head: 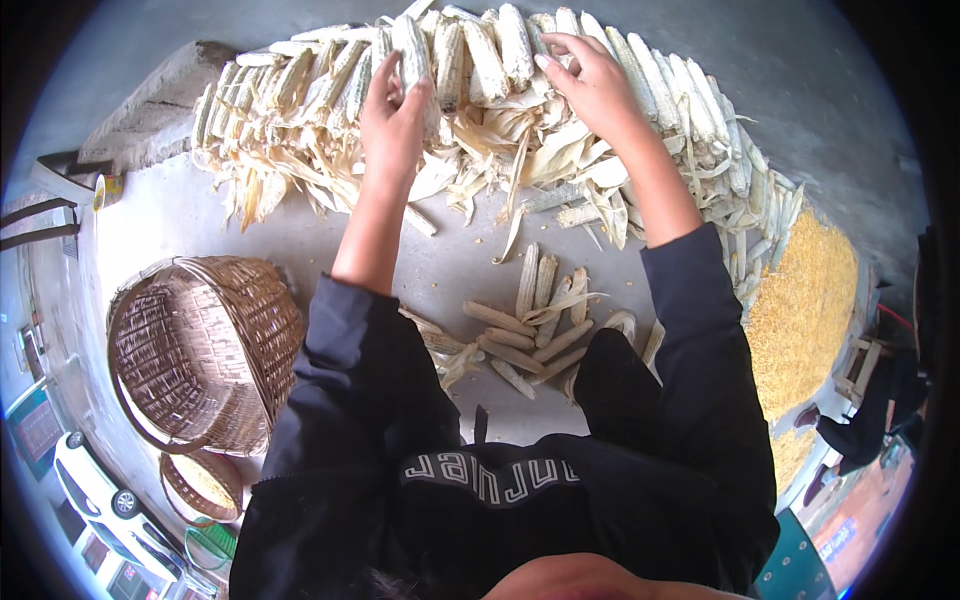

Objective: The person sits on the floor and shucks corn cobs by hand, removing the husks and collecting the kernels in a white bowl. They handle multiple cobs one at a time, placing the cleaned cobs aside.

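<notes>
My left hand (pixel 394 124) grips a pale, bare corn cob (pixel 410 49) between thumb and fingers, at the top of a long stacked pile of corn cobs (pixel 664 82). To its right, my right hand (pixel 596 86) hovers at the pile with thumb and fingers apart, and I see nothing held in it. The cobs lie side by side in rows, their ends facing me. Dry corn husks (pixel 480 142) hang out below them, between my two hands. Loose corn cobs (pixel 536 322) are scattered on the concrete floor (pixel 450 255) near my legs.
A large wicker basket (pixel 277 322) lies tilted at left, with a smaller basket of kernels (pixel 172 476) and a green basket (pixel 214 536) beyond. Yellow corn kernels (pixel 806 315) are heaped at right, near a wooden stool (pixel 859 367) and another person (pixel 862 439). A wall stands behind the pile.
</notes>
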A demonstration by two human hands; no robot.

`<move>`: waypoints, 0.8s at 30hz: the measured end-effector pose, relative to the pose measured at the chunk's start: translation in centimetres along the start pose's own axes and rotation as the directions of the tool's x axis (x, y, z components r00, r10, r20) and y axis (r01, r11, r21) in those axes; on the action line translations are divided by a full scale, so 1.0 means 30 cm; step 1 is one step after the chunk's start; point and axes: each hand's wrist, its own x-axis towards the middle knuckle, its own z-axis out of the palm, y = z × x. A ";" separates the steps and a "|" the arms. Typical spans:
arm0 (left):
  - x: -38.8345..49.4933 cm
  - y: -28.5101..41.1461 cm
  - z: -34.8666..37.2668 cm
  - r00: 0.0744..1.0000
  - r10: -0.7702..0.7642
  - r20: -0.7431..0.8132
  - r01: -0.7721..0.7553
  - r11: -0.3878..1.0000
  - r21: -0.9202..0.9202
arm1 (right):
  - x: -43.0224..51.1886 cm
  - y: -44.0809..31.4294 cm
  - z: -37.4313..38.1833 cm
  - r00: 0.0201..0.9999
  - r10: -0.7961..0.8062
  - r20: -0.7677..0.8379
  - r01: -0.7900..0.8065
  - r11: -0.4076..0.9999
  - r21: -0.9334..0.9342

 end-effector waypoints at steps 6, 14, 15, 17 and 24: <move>0.098 -0.065 0.162 0.884 0.391 0.258 -0.435 0.480 0.762 | -0.138 0.022 -0.164 0.990 0.032 0.137 -0.053 0.987 0.150; 0.261 -0.187 0.204 0.827 0.333 0.454 -0.547 0.282 0.788 | -0.361 0.125 -0.247 0.963 0.185 0.195 -0.231 0.941 0.246; 0.282 -0.202 0.203 0.798 0.377 0.471 -0.578 0.254 0.775 | -0.390 0.138 -0.254 0.949 0.231 0.217 -0.281 0.929 0.240; 0.306 -0.219 0.199 0.806 0.329 0.491 -0.573 0.232 0.786 | -0.442 0.165 -0.243 0.929 0.277 0.246 -0.339 0.905 0.258; 0.165 -0.047 0.122 0.778 0.514 0.363 -0.604 0.450 0.658 | -0.669 0.266 -0.074 0.757 0.349 0.552 -0.459 0.886 0.070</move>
